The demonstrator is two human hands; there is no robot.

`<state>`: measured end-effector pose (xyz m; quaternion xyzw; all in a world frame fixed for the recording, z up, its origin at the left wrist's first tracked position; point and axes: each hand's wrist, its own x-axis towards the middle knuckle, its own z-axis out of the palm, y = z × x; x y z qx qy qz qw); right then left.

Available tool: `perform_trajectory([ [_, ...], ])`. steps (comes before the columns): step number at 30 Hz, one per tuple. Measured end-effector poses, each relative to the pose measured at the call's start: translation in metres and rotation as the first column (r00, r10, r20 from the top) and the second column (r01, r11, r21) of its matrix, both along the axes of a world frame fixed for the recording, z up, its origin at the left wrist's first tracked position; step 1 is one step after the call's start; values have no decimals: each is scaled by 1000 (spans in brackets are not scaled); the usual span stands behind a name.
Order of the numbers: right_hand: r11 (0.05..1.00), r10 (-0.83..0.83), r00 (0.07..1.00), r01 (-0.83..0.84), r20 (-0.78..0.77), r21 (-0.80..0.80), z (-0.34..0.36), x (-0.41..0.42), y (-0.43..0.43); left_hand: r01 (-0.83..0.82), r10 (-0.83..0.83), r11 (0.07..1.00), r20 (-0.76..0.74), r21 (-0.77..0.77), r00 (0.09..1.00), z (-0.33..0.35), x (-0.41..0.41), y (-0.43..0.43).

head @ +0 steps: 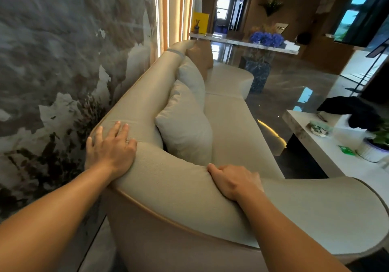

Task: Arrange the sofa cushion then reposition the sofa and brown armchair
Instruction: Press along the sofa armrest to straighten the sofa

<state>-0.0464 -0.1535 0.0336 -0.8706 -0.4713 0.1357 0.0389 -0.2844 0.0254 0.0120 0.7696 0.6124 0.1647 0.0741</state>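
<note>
Beige sofa (221, 114) backrest under left hand (110, 149), right hand (235, 182) gripping inner edge

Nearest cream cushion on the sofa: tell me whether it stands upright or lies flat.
Upright. The nearest cream cushion stands on its edge on the sofa seat, leaning back against the backrest, one corner pointing up.

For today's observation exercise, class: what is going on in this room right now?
A person stands at the end of a cream sofa that runs along a marbled wall. The left hand lies flat on the backrest corner; the right hand curls its fingers over the padded arm. Three pale cushions lean against the backrest. A low white table stands opposite.
</note>
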Motion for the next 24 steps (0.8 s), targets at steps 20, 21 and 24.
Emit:
perform_trajectory([
  [20, 993, -86, 996, 88, 32, -84, 13, -25, -11, 119, -129, 990, -147, -76, 981, 22, -3, -10],
  [21, 989, -88, 996, 89, 14, -119, 15, -29, -17, 146, -166, 983, -208, -108, 964, 30, -3, -13],
  [24, 978, -77, 994, 60, -81, -198, 24, -43, -43, 181, -314, 926, -412, -330, 856, 59, -4, -22],
])
